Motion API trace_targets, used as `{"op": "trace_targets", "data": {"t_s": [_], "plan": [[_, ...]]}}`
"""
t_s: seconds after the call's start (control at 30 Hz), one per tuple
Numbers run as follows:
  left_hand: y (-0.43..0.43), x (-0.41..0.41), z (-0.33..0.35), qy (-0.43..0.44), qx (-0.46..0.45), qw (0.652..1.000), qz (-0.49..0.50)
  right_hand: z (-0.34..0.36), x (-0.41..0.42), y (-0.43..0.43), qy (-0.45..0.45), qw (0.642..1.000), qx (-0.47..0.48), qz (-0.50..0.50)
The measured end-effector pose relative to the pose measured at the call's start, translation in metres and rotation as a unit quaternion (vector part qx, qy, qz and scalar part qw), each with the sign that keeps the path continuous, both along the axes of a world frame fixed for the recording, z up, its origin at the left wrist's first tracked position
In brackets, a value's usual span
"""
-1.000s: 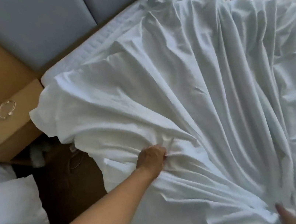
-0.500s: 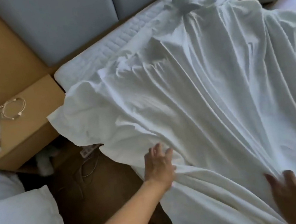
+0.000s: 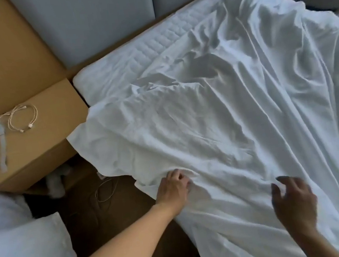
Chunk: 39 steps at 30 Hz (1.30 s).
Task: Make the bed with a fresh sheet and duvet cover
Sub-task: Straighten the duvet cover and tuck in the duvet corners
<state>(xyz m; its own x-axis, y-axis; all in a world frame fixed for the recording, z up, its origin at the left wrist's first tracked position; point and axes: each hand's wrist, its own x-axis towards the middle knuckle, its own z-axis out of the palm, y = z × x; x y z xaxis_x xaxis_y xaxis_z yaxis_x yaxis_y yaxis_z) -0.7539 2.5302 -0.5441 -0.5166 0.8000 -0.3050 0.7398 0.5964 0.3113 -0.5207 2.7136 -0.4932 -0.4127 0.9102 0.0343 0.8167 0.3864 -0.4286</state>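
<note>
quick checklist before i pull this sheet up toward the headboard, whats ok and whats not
1. Sheet covers the head end of the mattress: not ok, a quilted strip lies bare by the headboard.
2. Sheet smooth: not ok, bunched folds across it.
3. Left hand gripping the sheet edge: cannot tell, fingers curled at it.
4. Right hand free: ok, fingers spread, holding nothing.
5. Cables on the nightstand apart from the sheet: ok.
</note>
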Motion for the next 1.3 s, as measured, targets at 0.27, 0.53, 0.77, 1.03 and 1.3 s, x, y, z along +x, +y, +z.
{"op": "trace_targets", "data": {"t_s": [0.27,0.53,0.77,1.03,1.3], "plan": [[0.012,-0.207,-0.02,0.134,-0.003,0.985,0.107,-0.035,-0.271,-0.042,0.006,0.975,-0.024,0.221],[0.006,-0.19,-0.045,-0.034,0.207,0.976,0.058,-0.101,-0.373,0.02,-0.178,0.949,-0.027,0.258],[0.019,-0.14,-0.039,-0.183,0.209,0.957,0.079,-0.11,-0.331,0.015,-0.187,0.927,-0.037,0.324],[0.011,-0.109,-0.036,-0.059,0.248,0.962,0.1,-0.096,-0.276,0.01,-0.31,0.874,-0.003,0.375],[-0.038,-0.143,-0.082,-0.12,0.113,0.866,0.471,-0.071,-0.147,0.153,-0.328,0.924,0.013,0.198]]}}
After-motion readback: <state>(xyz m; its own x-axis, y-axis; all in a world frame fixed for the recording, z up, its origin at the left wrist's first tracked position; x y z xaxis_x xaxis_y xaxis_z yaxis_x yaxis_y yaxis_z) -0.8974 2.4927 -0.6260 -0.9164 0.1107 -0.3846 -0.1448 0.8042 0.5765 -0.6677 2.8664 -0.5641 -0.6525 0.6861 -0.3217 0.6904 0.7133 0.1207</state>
